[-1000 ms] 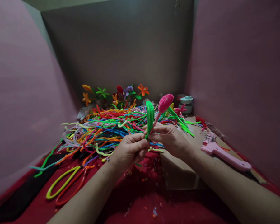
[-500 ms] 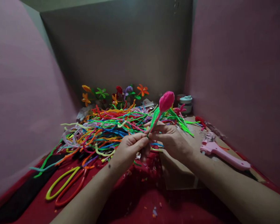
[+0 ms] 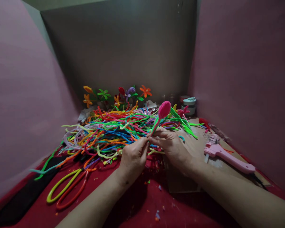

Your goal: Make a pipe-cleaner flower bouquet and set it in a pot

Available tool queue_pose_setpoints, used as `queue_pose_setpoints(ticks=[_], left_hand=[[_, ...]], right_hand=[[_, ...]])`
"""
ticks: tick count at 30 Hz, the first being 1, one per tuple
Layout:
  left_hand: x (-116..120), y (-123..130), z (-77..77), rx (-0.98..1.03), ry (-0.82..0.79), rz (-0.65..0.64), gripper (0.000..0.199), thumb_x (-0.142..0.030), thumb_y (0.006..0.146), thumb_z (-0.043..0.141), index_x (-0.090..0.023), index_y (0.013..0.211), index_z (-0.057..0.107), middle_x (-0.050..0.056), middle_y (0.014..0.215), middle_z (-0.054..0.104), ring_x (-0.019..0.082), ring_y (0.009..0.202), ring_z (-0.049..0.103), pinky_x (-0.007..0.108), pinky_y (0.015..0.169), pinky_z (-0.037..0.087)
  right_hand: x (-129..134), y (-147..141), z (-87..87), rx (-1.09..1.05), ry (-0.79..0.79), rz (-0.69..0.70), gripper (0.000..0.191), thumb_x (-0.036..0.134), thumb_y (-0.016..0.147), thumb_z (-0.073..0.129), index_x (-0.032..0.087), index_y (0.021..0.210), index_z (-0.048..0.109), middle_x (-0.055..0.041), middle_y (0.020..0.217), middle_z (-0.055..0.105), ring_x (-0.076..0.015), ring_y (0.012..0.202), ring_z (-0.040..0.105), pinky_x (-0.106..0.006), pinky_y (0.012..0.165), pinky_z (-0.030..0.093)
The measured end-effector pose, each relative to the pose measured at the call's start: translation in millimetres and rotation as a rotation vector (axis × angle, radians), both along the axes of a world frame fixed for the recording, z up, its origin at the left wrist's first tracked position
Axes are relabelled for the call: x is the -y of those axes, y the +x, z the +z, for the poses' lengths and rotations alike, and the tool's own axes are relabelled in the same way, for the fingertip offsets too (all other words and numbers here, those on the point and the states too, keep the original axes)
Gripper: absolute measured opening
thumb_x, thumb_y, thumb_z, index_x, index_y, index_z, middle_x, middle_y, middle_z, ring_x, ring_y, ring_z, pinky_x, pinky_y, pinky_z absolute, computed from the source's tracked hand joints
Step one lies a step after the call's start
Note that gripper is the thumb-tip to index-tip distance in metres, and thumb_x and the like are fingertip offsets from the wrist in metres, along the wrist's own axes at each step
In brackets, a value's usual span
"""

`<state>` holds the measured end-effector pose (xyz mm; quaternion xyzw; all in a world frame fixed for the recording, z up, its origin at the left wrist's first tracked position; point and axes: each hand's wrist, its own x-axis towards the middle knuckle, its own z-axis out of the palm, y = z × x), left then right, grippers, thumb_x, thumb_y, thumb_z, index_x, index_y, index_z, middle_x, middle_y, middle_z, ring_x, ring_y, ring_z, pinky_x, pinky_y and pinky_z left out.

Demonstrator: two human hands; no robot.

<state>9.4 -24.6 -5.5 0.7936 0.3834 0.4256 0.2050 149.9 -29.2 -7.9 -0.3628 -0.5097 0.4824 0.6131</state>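
A pink fuzzy flower (image 3: 164,110) with a pink stem and a bright green leaf beside it stands tilted between my hands. My left hand (image 3: 135,155) is closed on the lower end of the stem, thumb and fingers pressed together. Close against it, my right hand (image 3: 172,145) pinches the stem just above, its fingers partly behind the flower's leaf. The very bottom of the stem is hidden by the fingers.
Beyond my hands lies a heap of coloured fuzzy stems (image 3: 114,133). Finished flowers (image 3: 145,91) stand at the back. A pink glue gun (image 3: 228,158) rests on cardboard (image 3: 192,126) at right, near a lidded jar (image 3: 189,106). Yellow-and-red scissors (image 3: 72,190) lie front left.
The pink flower has moved down and slightly left and turned, showing less of its leaf. My left hand has rotated, knuckles up, and my right hand has shifted a little lower.
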Motion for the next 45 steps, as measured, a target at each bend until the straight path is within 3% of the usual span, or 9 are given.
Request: queue_pose_setpoints(ticks=[3,8,15,29,33,37,40,42,45], left_hand=[[-1,2,3.8,0.102,-0.187,-0.039,0.017,-0.027,0.080,0.051,-0.019,0.069,0.062,-0.003,0.051,0.052,0.010,0.046,0.045,0.020,0.048,0.034],[-5,2,10.7,0.299,-0.599,-0.180,0.019,-0.033,0.079,0.053,-0.016,0.071,0.058,-0.004,0.050,0.053,0.008,0.039,0.046,0.018,0.040,0.034],[-8,0,3.5,0.515,-0.751,-0.298,0.016,-0.029,0.077,0.059,-0.014,0.072,0.057,-0.005,0.050,0.055,0.003,0.036,0.044,0.014,0.037,0.030],[-5,0,4.9,0.753,-1.021,-0.694,0.012,-0.024,0.075,0.062,-0.013,0.074,0.060,-0.008,0.041,0.042,0.002,0.027,0.025,0.015,0.030,0.030],[-7,-1,9.9,0.580,-0.910,-0.547,0.017,-0.030,0.077,0.059,-0.013,0.073,0.059,-0.005,0.046,0.048,0.003,0.032,0.035,0.016,0.035,0.032],[-2,2,10.7,0.309,-0.467,-0.168,0.016,-0.031,0.079,0.055,-0.015,0.076,0.060,-0.003,0.055,0.054,0.008,0.044,0.047,0.019,0.045,0.035],[1,3,6.7,0.157,-0.145,-0.033,0.011,-0.027,0.078,0.056,-0.019,0.074,0.062,-0.003,0.055,0.054,0.009,0.049,0.046,0.020,0.051,0.035],[1,2,5.4,0.134,-0.114,-0.028,0.016,-0.027,0.079,0.054,-0.019,0.067,0.060,-0.003,0.054,0.052,0.009,0.049,0.045,0.020,0.051,0.034],[-3,0,7.5,0.233,-0.358,-0.098,0.018,-0.029,0.080,0.052,-0.018,0.067,0.056,-0.004,0.050,0.050,0.009,0.042,0.044,0.020,0.043,0.033]], right_hand=[[0,0,0.5,-0.045,-0.052,0.026,0.016,0.032,0.063,0.073,0.019,0.074,0.070,-0.0009,0.075,0.063,-0.0141,0.070,0.057,-0.028,0.066,0.045],[-1,6,4.2,-0.009,-0.060,0.221,0.016,0.033,0.071,0.066,0.017,0.070,0.067,0.0015,0.064,0.062,-0.0107,0.061,0.054,-0.025,0.061,0.043],[-2,12,10.8,0.055,-0.027,0.140,0.008,0.023,0.067,0.067,0.015,0.065,0.067,0.0023,0.062,0.060,-0.0095,0.058,0.051,-0.025,0.059,0.039],[-6,10,2.2,-0.240,-0.087,0.427,0.006,0.022,0.064,0.072,0.018,0.065,0.068,0.0016,0.063,0.062,-0.0097,0.060,0.053,-0.025,0.060,0.039],[-5,8,1.5,-0.210,-0.041,0.303,0.006,0.022,0.064,0.072,0.018,0.065,0.067,0.0021,0.061,0.061,-0.0099,0.058,0.051,-0.026,0.060,0.039],[-4,4,-1.5,-0.121,-0.009,0.106,0.008,0.025,0.066,0.069,0.017,0.067,0.067,0.0011,0.067,0.061,-0.0120,0.064,0.052,-0.026,0.062,0.040],[0,0,-1.5,-0.086,-0.059,-0.012,0.013,0.029,0.064,0.070,0.017,0.069,0.067,0.0005,0.070,0.062,-0.0142,0.067,0.053,-0.027,0.060,0.041],[3,-1,0.4,-0.058,-0.072,-0.067,0.014,0.030,0.064,0.070,0.017,0.069,0.067,-0.0004,0.070,0.062,-0.0157,0.071,0.053,-0.027,0.060,0.041],[4,1,3.7,0.008,-0.014,-0.009,0.013,0.030,0.067,0.067,0.017,0.066,0.066,0.0002,0.067,0.060,-0.0146,0.068,0.052,-0.027,0.063,0.041]])
